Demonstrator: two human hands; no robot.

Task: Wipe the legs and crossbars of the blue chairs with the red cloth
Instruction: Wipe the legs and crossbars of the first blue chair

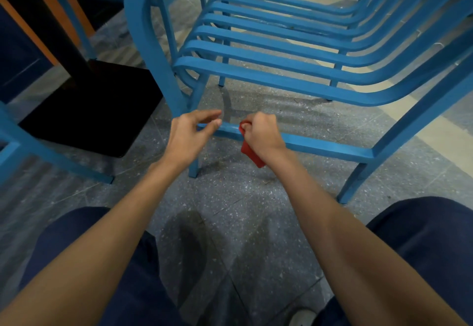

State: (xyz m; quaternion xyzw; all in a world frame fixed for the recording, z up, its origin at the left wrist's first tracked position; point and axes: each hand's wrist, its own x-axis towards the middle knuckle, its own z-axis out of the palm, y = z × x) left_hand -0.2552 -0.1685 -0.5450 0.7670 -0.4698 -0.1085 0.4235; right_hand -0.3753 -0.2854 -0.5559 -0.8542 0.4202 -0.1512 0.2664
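Okay, right hand [261, 133] fisted round the red cloth [252, 153], pressing it onto the lower crossbar [320, 146] of the nearest blue chair [158, 56]. Left hand [190, 135] loose, fingers half-spread, holding nothing, fingertips at the crossbar's left end by the front leg [193, 169]; contact unclear. Both forearms stretched forward.

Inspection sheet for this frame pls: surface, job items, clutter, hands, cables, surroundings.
Surface: speckled grey tiled floor, pale strip at right.
Job's things: blue chair upright; red cloth against its low crossbar, one end hanging below.
Clutter: nothing seen.
Hands: right hand grips the red cloth at the crossbar; left hand holds nothing, fingers loosely curled near the crossbar's left end.
Cables: nothing seen.
Surroundings: black table base at left; second blue chair at far left.
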